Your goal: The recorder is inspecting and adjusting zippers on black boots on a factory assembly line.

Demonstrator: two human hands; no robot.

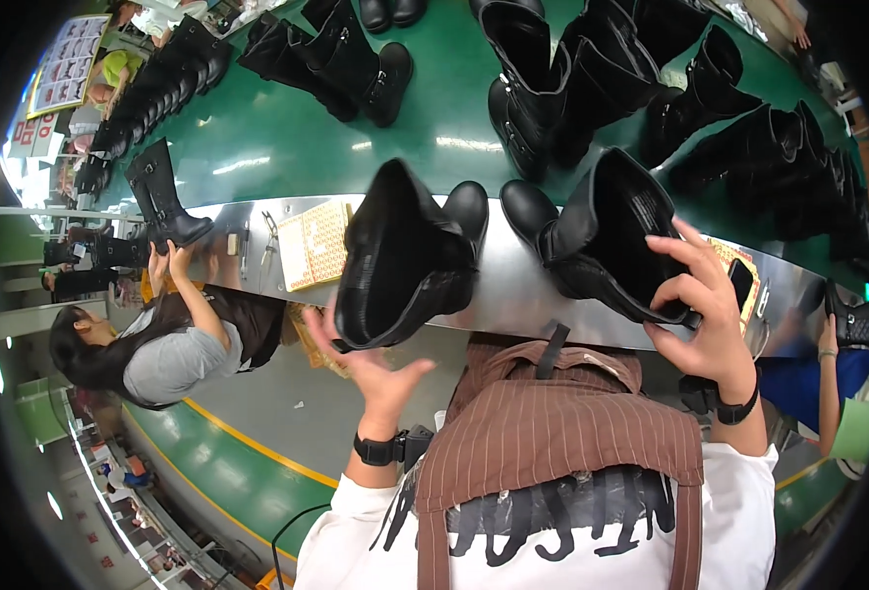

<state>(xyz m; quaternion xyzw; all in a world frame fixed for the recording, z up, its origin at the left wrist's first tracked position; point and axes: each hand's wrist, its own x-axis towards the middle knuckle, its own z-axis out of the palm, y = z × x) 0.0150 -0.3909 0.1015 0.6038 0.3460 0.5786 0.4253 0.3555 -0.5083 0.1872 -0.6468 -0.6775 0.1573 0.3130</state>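
A pair of black boots stands before me on the metal edge of the table, shafts gaping toward me. Beside the rim of the left boot point(385, 265) is my left hand point(380, 379), palm turned up, thumb stretched away and fingers partly behind the shaft. Around the near rim of the right boot point(602, 236) my right hand point(705, 305) is spread, its fingers bent and apart, with the thumb below. The rim lies between thumb and fingers, but no firm grip shows. Each wrist wears a black band.
More black boots point(572, 79) stand on the green tabletop point(444, 98). A sticker sheet point(317, 246) and small tools point(269, 236) lie left on the metal strip point(513, 305). A co-worker point(179, 354) handles a boot point(164, 197) at left; another person's arm point(828, 383) is at right.
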